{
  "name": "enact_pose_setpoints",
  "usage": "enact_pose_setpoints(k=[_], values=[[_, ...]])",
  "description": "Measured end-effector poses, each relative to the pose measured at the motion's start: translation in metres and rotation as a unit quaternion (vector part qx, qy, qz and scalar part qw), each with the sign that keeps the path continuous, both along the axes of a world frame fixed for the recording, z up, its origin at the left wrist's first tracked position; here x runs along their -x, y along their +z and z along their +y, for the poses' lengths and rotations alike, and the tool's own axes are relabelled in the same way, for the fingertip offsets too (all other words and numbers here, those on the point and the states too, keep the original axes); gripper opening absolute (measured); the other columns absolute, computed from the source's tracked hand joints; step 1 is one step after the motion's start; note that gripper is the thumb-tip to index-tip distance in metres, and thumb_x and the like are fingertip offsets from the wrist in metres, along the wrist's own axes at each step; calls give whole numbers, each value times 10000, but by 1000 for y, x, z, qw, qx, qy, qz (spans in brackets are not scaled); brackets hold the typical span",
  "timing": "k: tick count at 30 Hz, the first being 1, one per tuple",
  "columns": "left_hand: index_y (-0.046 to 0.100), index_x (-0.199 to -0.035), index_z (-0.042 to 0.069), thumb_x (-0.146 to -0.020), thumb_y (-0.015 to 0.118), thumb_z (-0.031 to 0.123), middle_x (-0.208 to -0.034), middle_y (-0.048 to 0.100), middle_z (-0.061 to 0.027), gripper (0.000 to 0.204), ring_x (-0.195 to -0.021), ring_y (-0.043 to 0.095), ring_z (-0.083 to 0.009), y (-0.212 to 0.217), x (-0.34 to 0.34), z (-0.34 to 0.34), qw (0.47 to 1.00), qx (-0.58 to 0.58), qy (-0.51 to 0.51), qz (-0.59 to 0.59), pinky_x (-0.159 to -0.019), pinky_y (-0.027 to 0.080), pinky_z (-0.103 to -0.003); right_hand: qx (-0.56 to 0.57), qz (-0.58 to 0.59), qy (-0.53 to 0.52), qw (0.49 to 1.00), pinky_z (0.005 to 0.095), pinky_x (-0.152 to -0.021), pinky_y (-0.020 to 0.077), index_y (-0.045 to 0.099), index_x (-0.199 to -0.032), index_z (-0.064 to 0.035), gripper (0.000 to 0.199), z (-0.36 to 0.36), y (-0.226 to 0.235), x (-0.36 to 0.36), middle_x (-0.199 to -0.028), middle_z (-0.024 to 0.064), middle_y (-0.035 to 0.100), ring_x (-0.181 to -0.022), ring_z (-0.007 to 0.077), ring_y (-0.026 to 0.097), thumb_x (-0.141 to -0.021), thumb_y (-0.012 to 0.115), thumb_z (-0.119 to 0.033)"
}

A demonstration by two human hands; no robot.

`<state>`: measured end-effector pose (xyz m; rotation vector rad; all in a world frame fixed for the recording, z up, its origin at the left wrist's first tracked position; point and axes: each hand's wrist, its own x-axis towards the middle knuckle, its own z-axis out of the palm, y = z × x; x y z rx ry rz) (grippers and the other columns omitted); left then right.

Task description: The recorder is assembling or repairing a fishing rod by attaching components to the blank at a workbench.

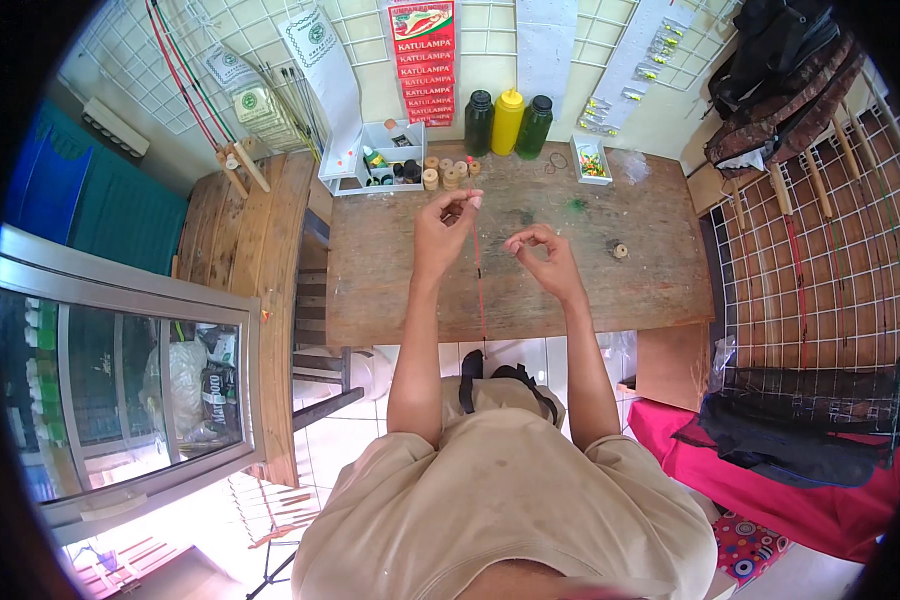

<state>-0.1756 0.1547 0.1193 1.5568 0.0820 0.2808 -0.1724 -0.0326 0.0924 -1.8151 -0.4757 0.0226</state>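
The left hand (444, 229) pinches a thin red line (481, 300) that runs from it toward the person's body, its near end hard to make out past the counter (380, 275). Just beside it, the right hand (549, 265) is narrowed; whether it grips anything fine cannot be told.

Room on table (660, 290) to R of rt hand (547, 262), bar lone spool (619, 251); bottles (508, 125) + wooden spools (451, 178) block mid-back
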Motion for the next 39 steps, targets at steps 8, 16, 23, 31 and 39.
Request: enact_pose_setpoints(k=[8,16,23,31,39], values=[[652,-894,-11,-838,659,113,-724,585,16,137,-634,503,-36,-9,-5,-4,999,36,25,0,-561,414,-181,14,-21,31,999,285,-780,394,704,-829,-87,96,-6,-7,3,-829,14,670,-862,154,511,-767,635,-107],[640,-914,-26,-831,660,88,-744,610,-21,142,-650,555,-56,-20,-9,-5,997,55,52,-8,-552,477,-196,24,1,-12,1000,280,-773,396,705,-845,-91,100,0,-7,3,-836,19,672,-844,151,524,-776,635,-110],[639,-978,-9,-835,662,110,-795,634,-28,187,-684,574,-69,-9,-1,-3,998,56,-1,-7,-574,485,-216,-30,45,-55,997,266,-737,395,701,-898,-88,118,5,-9,0,-866,12,669,-841,122,539,-813,641,-144],[641,-1043,32,-820,684,149,-898,644,-41,256,-737,585,-83,-9,10,15,991,-42,-111,54,-608,491,-220,-47,96,-44,993,214,-678,394,685,-947,-51,162,10,2,2,-881,23,668,-761,61,554,-855,636,-176],[671,-950,33,-810,694,172,-853,665,-27,198,-753,606,-90,-22,11,13,975,-80,-165,128,-624,493,-233,-148,126,-21,981,208,-737,432,656,-977,-12,210,6,-16,-6,-906,49,677,-787,68,581,-873,631,-193]])
